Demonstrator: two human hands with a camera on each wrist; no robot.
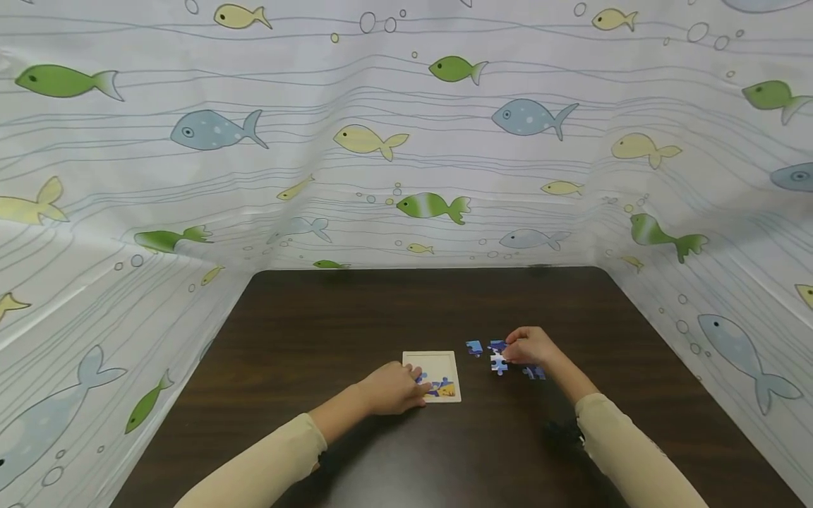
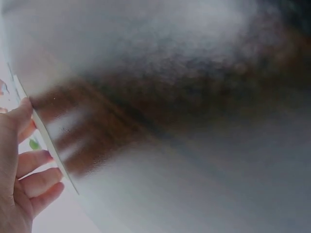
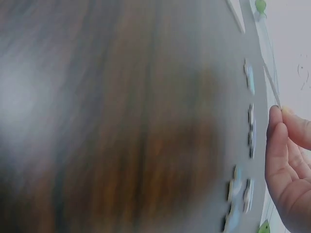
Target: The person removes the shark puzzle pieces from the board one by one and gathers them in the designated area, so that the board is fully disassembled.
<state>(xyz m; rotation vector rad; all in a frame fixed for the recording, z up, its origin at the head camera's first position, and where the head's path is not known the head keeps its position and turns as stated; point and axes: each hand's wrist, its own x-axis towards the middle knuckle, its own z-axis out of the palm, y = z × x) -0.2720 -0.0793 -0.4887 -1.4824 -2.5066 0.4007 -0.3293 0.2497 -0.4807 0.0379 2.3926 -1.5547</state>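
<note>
A small square puzzle tray with a pale frame lies on the dark table, a few joined blue and yellow pieces along its near side. My left hand holds the tray at its left side, with fingers reaching over the frame. The left wrist view shows the thumb and fingertips along the tray's edge. To the right, my right hand pinches a thin puzzle piece between thumb and fingers, raised over the loose pieces. Its picture side cannot be made out.
Loose blue puzzle pieces lie right of the tray: one piece at the left, a pale one nearer, and darker ones under the right wrist. A white fish-print curtain surrounds the brown table.
</note>
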